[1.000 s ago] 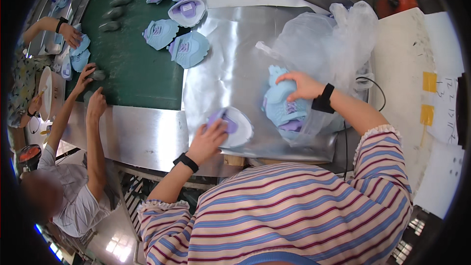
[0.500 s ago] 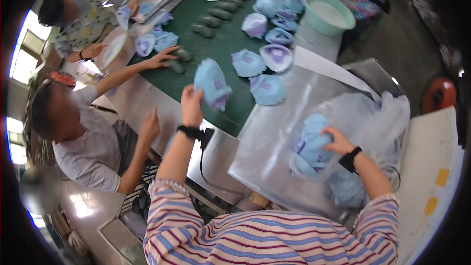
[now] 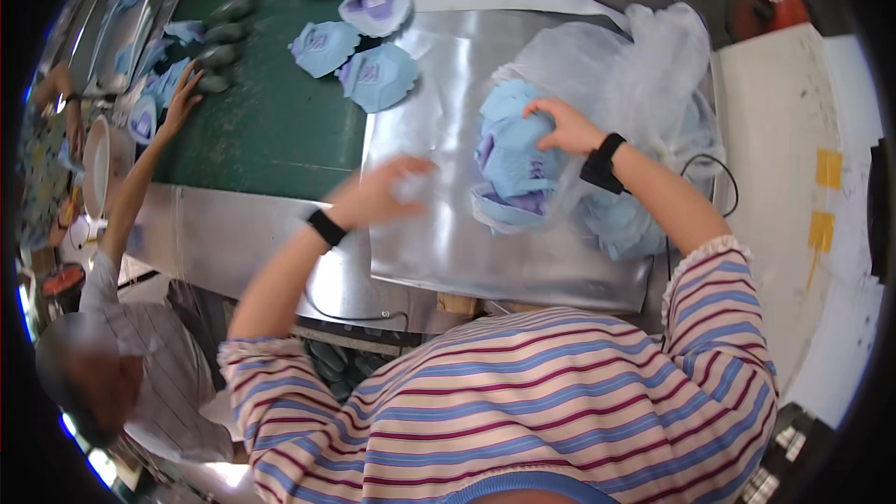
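Note:
My left hand [image 3: 387, 193] is over the metal sheet, blurred by motion. Its fingers are stretched toward the stack and no piece shows in them. Right of it lies a stack of soft, cup-shaped pieces [image 3: 509, 173], light blue outside with purple parts. My right hand [image 3: 567, 126] rests at the upper right of this stack, thumb and forefinger curved and apart, touching the blue material. Similar single pieces lie at the edge of the green table, the nearest a light blue cup piece [image 3: 378, 77] partly over the metal sheet.
A clear plastic bag [image 3: 644, 65] with more blue pieces sits right of the stack. Dark oval forms [image 3: 224, 33] line the green table [image 3: 271, 131]. A co-worker's hand [image 3: 182, 98] touches one at left. A white board [image 3: 770, 149] stands at right, and cables hang near both wrists.
My left hand held up a blue cup piece earlier; now that piece is out of it, and the hand is nearer the stack. My view has turned right. My right hand stays at the stack.

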The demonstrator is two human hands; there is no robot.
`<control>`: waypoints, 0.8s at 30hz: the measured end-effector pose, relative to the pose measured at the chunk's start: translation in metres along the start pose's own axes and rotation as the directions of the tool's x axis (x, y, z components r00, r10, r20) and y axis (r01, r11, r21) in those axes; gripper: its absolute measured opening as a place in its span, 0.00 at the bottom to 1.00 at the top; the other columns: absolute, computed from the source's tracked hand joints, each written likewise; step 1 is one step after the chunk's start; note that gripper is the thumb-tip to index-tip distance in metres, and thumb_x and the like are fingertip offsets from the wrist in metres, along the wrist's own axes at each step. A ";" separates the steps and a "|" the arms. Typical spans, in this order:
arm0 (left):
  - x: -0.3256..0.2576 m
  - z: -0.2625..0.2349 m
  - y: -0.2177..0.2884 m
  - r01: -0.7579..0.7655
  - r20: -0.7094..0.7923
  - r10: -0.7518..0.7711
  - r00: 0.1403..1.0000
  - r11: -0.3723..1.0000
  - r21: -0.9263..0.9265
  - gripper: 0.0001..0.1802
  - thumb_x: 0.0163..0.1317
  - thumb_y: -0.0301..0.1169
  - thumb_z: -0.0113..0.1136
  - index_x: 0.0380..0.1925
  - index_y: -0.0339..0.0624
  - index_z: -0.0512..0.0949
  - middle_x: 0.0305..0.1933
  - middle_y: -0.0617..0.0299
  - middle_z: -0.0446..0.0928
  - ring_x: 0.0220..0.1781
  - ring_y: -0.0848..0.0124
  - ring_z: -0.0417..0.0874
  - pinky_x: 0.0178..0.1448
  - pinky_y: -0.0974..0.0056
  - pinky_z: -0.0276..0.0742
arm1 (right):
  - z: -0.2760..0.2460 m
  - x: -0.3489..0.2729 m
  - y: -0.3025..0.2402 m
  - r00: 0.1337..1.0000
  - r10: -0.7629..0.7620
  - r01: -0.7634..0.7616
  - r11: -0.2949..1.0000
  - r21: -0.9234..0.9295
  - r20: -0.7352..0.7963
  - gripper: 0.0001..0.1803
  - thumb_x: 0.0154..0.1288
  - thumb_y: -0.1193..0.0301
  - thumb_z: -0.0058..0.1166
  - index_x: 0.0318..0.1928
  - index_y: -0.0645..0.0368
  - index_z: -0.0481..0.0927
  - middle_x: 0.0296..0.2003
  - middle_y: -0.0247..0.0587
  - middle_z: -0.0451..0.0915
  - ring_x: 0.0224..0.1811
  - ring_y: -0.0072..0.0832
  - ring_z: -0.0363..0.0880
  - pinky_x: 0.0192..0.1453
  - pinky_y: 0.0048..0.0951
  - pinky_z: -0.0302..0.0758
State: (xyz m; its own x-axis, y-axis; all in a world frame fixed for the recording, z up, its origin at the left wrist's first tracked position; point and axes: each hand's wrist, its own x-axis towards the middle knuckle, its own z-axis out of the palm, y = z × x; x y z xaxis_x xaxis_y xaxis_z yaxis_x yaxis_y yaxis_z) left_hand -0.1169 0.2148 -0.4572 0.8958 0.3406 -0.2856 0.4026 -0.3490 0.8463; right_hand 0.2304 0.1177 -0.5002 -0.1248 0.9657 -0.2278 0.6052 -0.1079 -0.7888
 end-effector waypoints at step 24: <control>-0.032 0.058 -0.063 -0.146 -0.845 -0.453 0.283 0.851 -0.505 0.14 0.58 0.26 0.59 0.43 0.32 0.72 0.41 0.59 0.76 0.44 0.69 0.75 0.52 0.68 0.69 | 0.005 -0.069 0.015 0.950 0.274 -0.262 0.961 0.093 -0.151 0.26 0.56 0.73 0.57 0.54 0.60 0.64 0.46 0.45 0.71 0.46 0.29 0.72 0.36 0.29 0.78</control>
State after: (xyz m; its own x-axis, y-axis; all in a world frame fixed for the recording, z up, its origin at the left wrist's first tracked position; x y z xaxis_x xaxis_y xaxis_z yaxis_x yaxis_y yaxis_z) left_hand -0.1598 0.1757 -0.5279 -0.0884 0.9925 -0.0841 0.1163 0.0941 0.9887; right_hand 0.2445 0.0479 -0.4990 0.1657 0.9234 -0.3461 0.5409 -0.3786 -0.7511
